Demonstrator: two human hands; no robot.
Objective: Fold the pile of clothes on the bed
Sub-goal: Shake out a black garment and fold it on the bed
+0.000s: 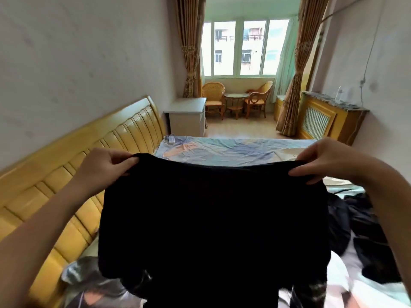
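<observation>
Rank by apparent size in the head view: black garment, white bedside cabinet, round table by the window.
1. black garment, though nearness to the camera inflates it
2. white bedside cabinet
3. round table

Can't see most of the bed (233, 150), black garment (211, 218) held up right in front of it. Dark clothes pile (360, 236) half hidden behind that and the right forearm. Garment's bottom cut off by the frame edge, so maybe a shirt. Small white thing (171, 139) by the headboard (73, 170), too tiny to tell.
</observation>
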